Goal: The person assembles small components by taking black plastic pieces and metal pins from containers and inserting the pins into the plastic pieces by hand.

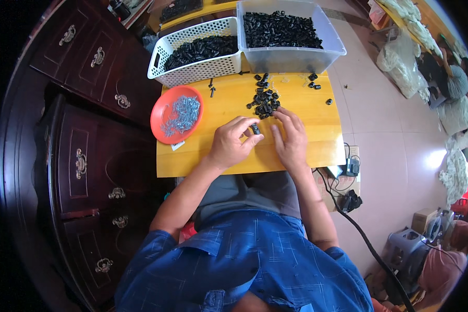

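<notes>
My left hand (234,141) pinches a small black cylindrical part (255,129) between thumb and fingertips, above the near half of the yellow wooden table (221,162). Just to its right, my right hand (292,136) has its thumb and fingers apart. Its fingertips reach the near right edge of a loose pile of small black plastic parts (264,99). Left of my hands, a round orange-red plate (158,115) holds a heap of thin silvery metal pieces (184,113), too small to name surely.
A white perforated basket (197,73) and a clear plastic bin (291,61), both full of black parts, stand at the table's far edge. Several stray parts (314,85) lie far right. Dark drawers (83,171) flank the left; a black cable (361,229) runs right. Other people (442,260) sit beyond.
</notes>
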